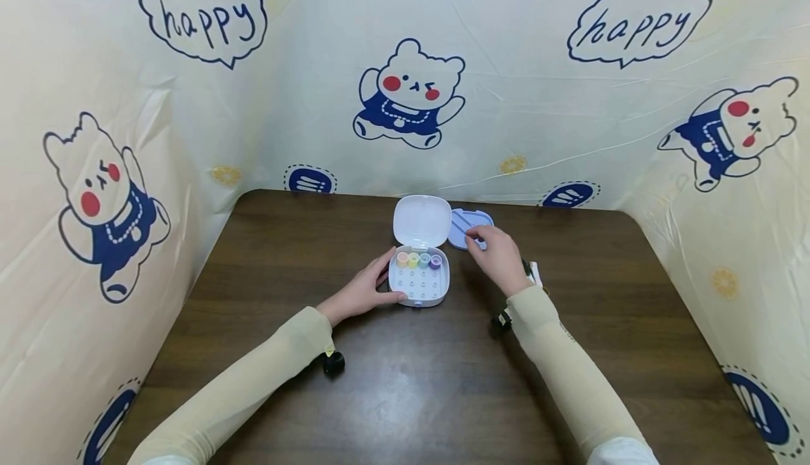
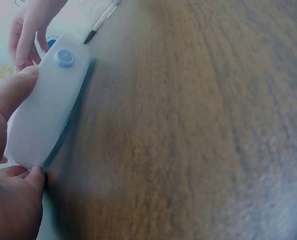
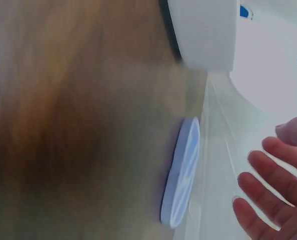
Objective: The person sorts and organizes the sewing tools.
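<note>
A white hinged box (image 1: 419, 298) stands on the table with its lid (image 1: 422, 220) raised. Inside, a row of small round colored pots (image 1: 414, 260) in orange, yellow, teal and purple fills the back, with rows of little pegs in front. My left hand (image 1: 362, 293) grips the box's left side, thumb at the front and fingers behind; the left wrist view shows the thumb on the box wall (image 2: 48, 110). My right hand (image 1: 500, 261) is over a lavender tray (image 1: 462, 222) beside the lid. Its fingers (image 3: 268, 170) look loosely spread in the right wrist view, holding nothing.
Partly hidden by my right wrist is a thin white stick (image 2: 102, 21) with a dark end, like a brush or pen. A printed cloth (image 1: 506, 99) hangs behind and along both sides of the brown wooden table (image 1: 405, 395).
</note>
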Available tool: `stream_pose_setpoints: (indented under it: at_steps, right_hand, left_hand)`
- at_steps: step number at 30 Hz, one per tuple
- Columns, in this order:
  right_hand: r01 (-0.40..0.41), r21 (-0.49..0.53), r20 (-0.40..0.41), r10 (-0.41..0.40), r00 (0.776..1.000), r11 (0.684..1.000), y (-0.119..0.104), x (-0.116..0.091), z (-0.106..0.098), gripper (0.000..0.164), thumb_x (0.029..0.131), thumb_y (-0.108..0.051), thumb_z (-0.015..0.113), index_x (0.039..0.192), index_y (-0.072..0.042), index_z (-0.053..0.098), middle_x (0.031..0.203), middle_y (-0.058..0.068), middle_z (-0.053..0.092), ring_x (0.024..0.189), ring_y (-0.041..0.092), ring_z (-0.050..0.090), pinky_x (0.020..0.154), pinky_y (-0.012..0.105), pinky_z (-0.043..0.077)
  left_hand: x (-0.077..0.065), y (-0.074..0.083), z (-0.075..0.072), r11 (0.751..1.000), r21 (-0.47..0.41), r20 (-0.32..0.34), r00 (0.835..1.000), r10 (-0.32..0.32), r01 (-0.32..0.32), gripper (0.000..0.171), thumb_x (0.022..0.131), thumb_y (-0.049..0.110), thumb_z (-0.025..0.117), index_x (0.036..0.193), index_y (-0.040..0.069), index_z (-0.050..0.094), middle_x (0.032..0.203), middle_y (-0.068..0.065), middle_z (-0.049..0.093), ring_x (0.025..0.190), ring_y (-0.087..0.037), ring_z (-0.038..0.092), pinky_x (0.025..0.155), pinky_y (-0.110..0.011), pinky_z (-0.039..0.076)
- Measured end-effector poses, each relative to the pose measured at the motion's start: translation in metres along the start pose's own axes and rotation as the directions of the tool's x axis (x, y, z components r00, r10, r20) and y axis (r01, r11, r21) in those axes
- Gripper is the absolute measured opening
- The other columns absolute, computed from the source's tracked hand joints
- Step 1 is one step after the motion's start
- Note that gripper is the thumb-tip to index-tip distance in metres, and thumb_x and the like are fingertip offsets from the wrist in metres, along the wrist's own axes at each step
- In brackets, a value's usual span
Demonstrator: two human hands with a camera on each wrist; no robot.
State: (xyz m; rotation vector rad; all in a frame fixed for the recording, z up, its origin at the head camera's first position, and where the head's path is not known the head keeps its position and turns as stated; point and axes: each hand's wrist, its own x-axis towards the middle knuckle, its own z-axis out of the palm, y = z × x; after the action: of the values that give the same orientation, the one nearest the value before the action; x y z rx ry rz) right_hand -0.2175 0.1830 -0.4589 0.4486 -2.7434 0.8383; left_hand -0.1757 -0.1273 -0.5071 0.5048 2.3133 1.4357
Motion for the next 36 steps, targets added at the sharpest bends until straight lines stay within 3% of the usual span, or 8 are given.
stream_pose_setpoints:
  at_steps: [6,12,18,27,36]
  right_hand:
    - [-0.048,-0.008,0.005,0.048,0.999,0.999,0.019,0.01,-0.011,0.02,0.099,-0.015,0.069,0.111,0.0,0.077,0.106,0.018,0.074,0.096,0.032,0.068,0.089,0.048,0.057]
    - [-0.129,-0.05,0.091,0.133,0.987,0.99,0.03,0.023,-0.014,0.023,0.101,-0.016,0.067,0.116,0.0,0.074,0.112,0.02,0.072,0.099,0.034,0.065,0.093,0.05,0.056]
    - [-0.122,-0.126,0.118,0.137,0.983,0.985,0.037,0.035,-0.01,0.028,0.099,-0.018,0.069,0.118,0.003,0.073,0.115,0.023,0.072,0.107,0.039,0.067,0.094,0.055,0.054]
    - [-0.159,-0.215,0.198,0.203,0.959,0.964,0.038,0.044,0.003,0.043,0.097,-0.024,0.073,0.128,0.006,0.067,0.121,0.025,0.066,0.112,0.04,0.064,0.097,0.055,0.054]
    - [-0.161,-0.341,0.232,0.249,0.94,0.926,0.037,0.047,0.009,0.049,0.098,-0.028,0.073,0.131,0.007,0.065,0.124,0.029,0.065,0.114,0.046,0.06,0.1,0.059,0.051]
  left_hand:
    - [0.001,0.002,-0.001,1.0,0.019,0.0,1.0,-0.003,0.003,0.107,0.092,0.029,0.083,0.168,0.009,0.012,0.17,-0.02,0.018,0.154,-0.031,0.031,0.121,-0.042,0.035]
    - [0.0,0.003,-0.001,1.0,0.021,-0.001,1.0,-0.005,0.005,0.106,0.092,0.027,0.083,0.168,0.009,0.012,0.17,-0.02,0.018,0.154,-0.031,0.03,0.122,-0.041,0.035]
    - [0.0,0.002,-0.001,1.0,0.018,-0.003,1.0,0.0,0.0,0.106,0.092,0.029,0.083,0.168,0.01,0.011,0.171,-0.019,0.017,0.155,-0.031,0.03,0.122,-0.041,0.035]
    - [0.001,0.0,0.0,1.0,0.006,0.0,1.0,-0.004,0.004,0.107,0.092,0.03,0.083,0.168,0.01,0.011,0.172,-0.018,0.016,0.155,-0.031,0.03,0.121,-0.042,0.035]
    - [0.001,-0.001,0.001,1.0,0.009,-0.003,1.0,-0.007,0.007,0.108,0.091,0.03,0.084,0.169,0.013,0.011,0.171,-0.017,0.017,0.155,-0.029,0.031,0.121,-0.041,0.035]
